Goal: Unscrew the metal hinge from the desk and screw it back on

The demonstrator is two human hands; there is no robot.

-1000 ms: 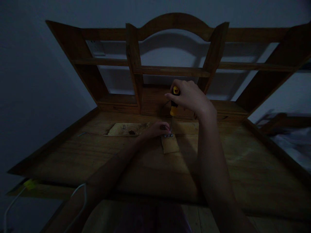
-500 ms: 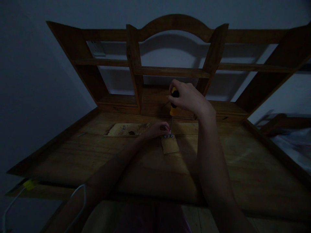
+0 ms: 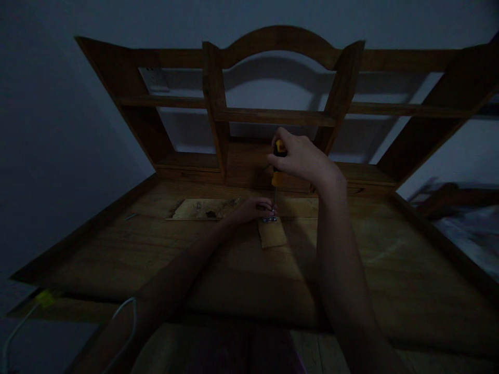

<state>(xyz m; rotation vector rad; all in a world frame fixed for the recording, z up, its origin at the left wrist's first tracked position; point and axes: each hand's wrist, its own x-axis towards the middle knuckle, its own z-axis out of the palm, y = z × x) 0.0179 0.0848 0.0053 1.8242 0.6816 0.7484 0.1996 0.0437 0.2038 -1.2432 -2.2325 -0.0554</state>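
My right hand point(image 3: 302, 158) is closed round the yellow and black handle of a screwdriver point(image 3: 277, 174) that stands nearly upright. Its metal shaft points down at a small metal hinge point(image 3: 270, 219) on the wooden desk top point(image 3: 351, 259). My left hand point(image 3: 251, 209) rests on the wood just left of the tip, fingers pinched at the hinge or a screw that I cannot make out. A small pale wooden piece point(image 3: 272, 234) lies right below the hinge. The room is very dark.
A wooden shelf unit point(image 3: 273, 109) with uprights and an arched top rises behind the desk against the wall. A pale recessed patch point(image 3: 205, 208) lies left of my left hand. A white cable point(image 3: 125, 317) hangs at the lower left. A wall socket point(image 3: 154, 78) shows through the shelves.
My right hand has turned a little on the screwdriver handle and sunk slightly. My left hand stays by the tip.
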